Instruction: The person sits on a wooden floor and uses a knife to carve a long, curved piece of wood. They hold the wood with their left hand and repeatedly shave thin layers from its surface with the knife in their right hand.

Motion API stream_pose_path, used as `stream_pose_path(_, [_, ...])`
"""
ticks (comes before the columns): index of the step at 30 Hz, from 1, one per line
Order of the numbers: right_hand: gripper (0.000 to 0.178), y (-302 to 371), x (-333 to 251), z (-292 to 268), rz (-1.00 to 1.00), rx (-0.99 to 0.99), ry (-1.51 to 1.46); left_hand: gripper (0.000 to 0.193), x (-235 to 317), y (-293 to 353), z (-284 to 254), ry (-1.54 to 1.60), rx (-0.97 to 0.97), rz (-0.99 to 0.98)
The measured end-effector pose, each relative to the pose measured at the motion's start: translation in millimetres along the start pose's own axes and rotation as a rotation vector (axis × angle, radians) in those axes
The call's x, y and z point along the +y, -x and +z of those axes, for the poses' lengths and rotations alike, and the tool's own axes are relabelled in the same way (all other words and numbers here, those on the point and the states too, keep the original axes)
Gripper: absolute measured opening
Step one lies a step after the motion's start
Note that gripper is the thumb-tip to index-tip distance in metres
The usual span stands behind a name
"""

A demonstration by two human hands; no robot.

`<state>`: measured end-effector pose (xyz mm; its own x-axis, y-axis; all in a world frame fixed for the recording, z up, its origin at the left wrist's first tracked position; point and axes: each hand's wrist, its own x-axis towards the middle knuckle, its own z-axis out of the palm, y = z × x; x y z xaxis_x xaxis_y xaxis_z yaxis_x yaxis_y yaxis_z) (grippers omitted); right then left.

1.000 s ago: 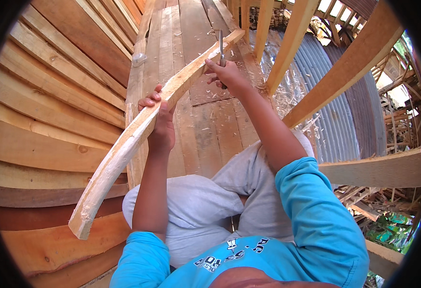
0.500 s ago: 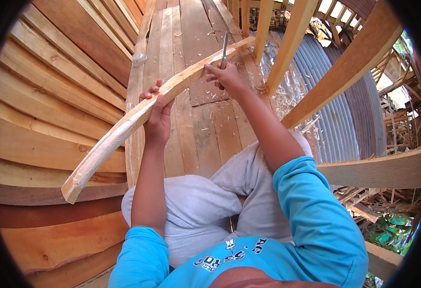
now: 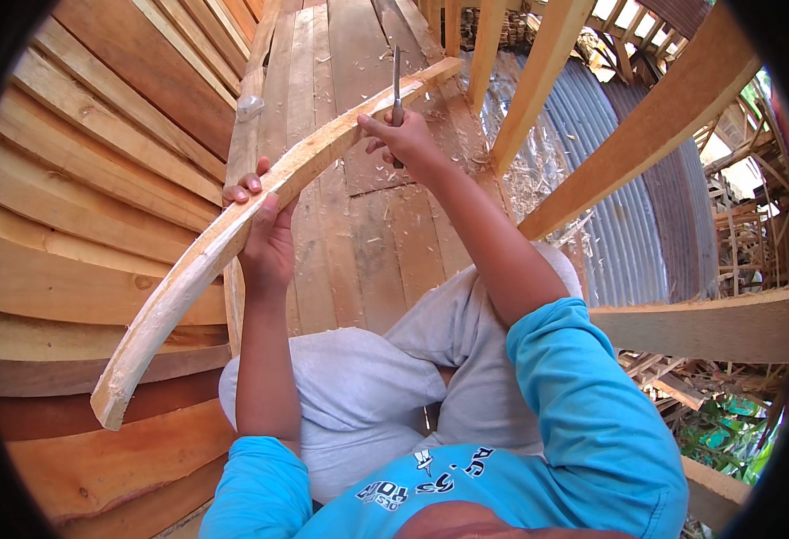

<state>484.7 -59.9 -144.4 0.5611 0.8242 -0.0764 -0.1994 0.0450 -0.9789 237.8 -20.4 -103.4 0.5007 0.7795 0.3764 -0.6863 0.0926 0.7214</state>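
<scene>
A long strip of pale wood (image 3: 188, 265), partly whitish along its side, runs slantwise from near left to far right above the plank floor. Around its middle my left hand (image 3: 267, 235) is closed, thumb on the near side and fingertips over the far side. My right hand (image 3: 405, 144) grips a knife (image 3: 396, 85) by its handle, the narrow blade pointing up and away from me. The fingers of that hand are close by the strip's far half; whether they touch it I cannot tell.
Wooden planks (image 3: 98, 225) line the left side as a wall. Wood shavings lie on the plank floor (image 3: 372, 251). Upright wooden posts (image 3: 538, 85) and a curved beam (image 3: 700, 323) stand along the right, with corrugated metal sheets (image 3: 606, 180) beyond. A small clear plastic piece (image 3: 250, 108) lies beside the wall.
Both hands, the wood strip and the knife have shifted left. The strip's near end has also dropped lower, and the knife stands more upright.
</scene>
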Motion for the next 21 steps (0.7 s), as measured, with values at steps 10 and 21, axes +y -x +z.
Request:
stream_pose_path(10, [0.031, -13, 1, -7, -0.011, -0.025, -0.107, 0.031, -15, -10, -7, -0.041, -0.099, 0.039])
stream_pose_path(21, [0.021, -25, -1, -16, -0.049, -0.006, -0.367, 0.075, 15, -5, -9, -0.022, -0.142, 0.096])
